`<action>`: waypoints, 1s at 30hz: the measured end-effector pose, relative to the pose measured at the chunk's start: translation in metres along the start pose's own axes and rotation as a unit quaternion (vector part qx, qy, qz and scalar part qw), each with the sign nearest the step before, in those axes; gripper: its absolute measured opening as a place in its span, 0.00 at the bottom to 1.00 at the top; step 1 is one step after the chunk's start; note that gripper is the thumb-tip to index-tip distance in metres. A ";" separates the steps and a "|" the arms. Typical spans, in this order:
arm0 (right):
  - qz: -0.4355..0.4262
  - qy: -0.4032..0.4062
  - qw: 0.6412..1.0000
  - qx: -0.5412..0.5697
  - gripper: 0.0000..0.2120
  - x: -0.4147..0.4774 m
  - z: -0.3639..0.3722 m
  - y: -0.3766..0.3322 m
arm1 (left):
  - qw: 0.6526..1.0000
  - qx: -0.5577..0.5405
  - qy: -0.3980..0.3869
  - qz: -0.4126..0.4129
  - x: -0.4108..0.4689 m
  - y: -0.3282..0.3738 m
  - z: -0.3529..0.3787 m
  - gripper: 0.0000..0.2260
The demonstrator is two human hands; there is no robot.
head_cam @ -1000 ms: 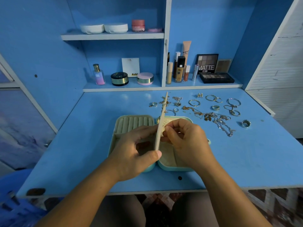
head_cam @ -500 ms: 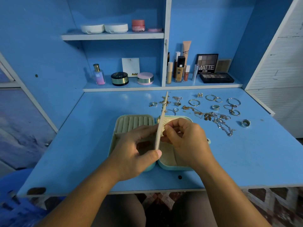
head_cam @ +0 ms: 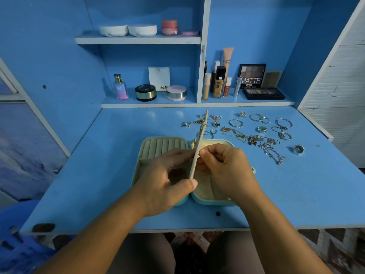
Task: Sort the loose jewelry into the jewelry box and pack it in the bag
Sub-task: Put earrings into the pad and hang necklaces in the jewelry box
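A mint-green jewelry box [head_cam: 147,144] lies open flat on the blue desk, its cream lining and ring rolls showing. Its thin middle flap [head_cam: 199,139] stands upright, seen edge-on. My left hand [head_cam: 167,182] holds that flap, thumb at its near end and fingers behind it. My right hand [head_cam: 225,167] pinches something small against the flap's right face; my fingers hide what it is. Loose jewelry lies behind and to the right: gold and silver chains [head_cam: 264,145], hoop earrings [head_cam: 256,117], several rings and a wide silver ring [head_cam: 298,149]. No bag is in view.
Cosmetics stand on the low shelf behind the desk: a perfume bottle [head_cam: 120,87], round compacts [head_cam: 145,92], foundation tubes [head_cam: 219,82] and an eyeshadow palette [head_cam: 263,93]. White jars [head_cam: 128,30] sit on the upper shelf. A blue plastic stool [head_cam: 21,252] is at lower left.
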State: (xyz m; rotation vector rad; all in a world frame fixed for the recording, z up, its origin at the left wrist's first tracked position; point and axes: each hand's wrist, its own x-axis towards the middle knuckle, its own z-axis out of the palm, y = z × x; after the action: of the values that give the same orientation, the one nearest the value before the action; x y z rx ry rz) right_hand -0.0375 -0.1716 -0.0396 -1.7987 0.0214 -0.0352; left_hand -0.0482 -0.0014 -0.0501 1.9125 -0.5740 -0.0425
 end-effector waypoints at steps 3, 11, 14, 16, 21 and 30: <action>0.010 0.007 1.000 0.010 0.07 0.000 0.000 0.000 | 1.000 0.022 -0.001 0.003 0.000 -0.002 0.000 0.25; 0.046 -0.009 0.998 0.029 0.09 0.002 0.000 -0.001 | 0.999 0.040 -0.008 -0.006 0.000 -0.005 -0.001 0.27; 0.049 -0.012 0.998 0.028 0.09 0.002 -0.002 -0.003 | 0.999 0.046 -0.010 -0.005 0.000 -0.005 0.000 0.27; 0.053 -0.015 0.998 0.030 0.09 0.002 -0.002 -0.005 | 0.999 0.047 -0.008 -0.004 0.000 -0.006 0.000 0.28; 0.056 -0.033 0.997 0.036 0.09 0.002 -0.003 -0.007 | 1.000 0.002 0.002 0.008 -0.001 -0.002 0.000 0.24; -0.013 0.008 1.000 -0.020 0.04 -0.004 -0.001 -0.001 | 1.000 -0.007 0.010 0.010 -0.003 -0.002 0.001 0.25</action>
State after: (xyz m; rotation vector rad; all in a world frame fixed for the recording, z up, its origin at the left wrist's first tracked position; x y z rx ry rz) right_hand -0.0414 -0.1722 -0.0388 -1.8396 0.0106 -0.0685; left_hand -0.0501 -0.0004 -0.0523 1.8920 -0.5781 -0.0150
